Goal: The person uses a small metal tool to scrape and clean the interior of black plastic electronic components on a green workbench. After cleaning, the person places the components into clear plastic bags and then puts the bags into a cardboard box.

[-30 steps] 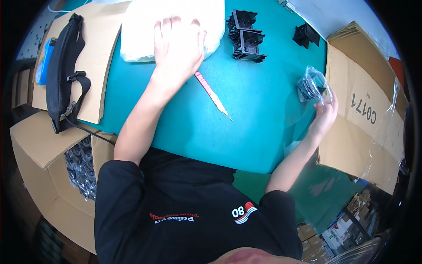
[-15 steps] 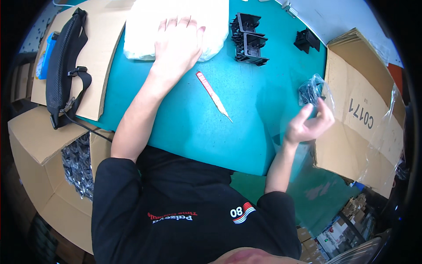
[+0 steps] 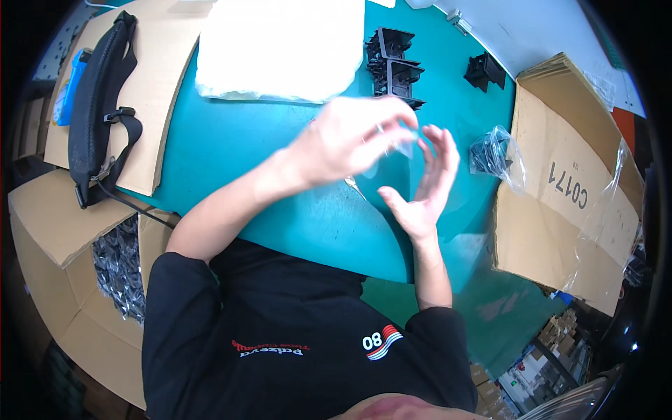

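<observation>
My left hand [image 3: 350, 136] is over the middle of the green table, its fingers pinched on a thin clear plastic bag [image 3: 400, 148], partly hidden and blurred. Close to its right, my right hand [image 3: 428, 185] is open, fingers spread and thumb apart, holding nothing. Under the left hand lies a thin pointed strip [image 3: 353, 186], mostly covered, only its pale tip showing. Beyond both hands is a white plastic-wrapped stack or bag [image 3: 280, 52]. Black plastic frame-like parts [image 3: 397, 73] stand to its right.
Another black part [image 3: 484, 71] stands at the far right. A black part in clear plastic [image 3: 493, 152] lies beside a cardboard box [image 3: 549, 185]. On the left, a black belt bag [image 3: 98, 112] rests on cardboard [image 3: 150, 91], above an open box [image 3: 59, 217] of bagged parts.
My left hand has come off the white stack, moving right and nearer with clear plastic in its fingers. My right hand has moved left, away from the bagged part, toward it.
</observation>
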Motion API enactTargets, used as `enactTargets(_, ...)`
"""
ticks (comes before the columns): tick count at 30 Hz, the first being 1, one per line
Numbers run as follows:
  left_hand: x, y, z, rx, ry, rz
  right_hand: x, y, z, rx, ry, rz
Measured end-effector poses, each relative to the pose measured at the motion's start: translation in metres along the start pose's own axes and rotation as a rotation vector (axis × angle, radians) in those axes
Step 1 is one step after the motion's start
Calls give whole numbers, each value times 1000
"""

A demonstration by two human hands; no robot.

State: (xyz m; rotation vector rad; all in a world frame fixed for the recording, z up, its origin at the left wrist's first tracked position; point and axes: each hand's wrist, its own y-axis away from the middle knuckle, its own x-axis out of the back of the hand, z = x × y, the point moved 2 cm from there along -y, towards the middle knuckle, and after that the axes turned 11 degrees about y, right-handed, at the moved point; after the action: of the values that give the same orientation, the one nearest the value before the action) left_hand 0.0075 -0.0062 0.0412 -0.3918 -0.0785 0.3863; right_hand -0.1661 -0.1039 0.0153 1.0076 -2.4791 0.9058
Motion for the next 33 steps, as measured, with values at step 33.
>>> enactTargets(33, -49, 24, -28, 627, 728, 0, 3, 11, -12, -571, -465, -254)
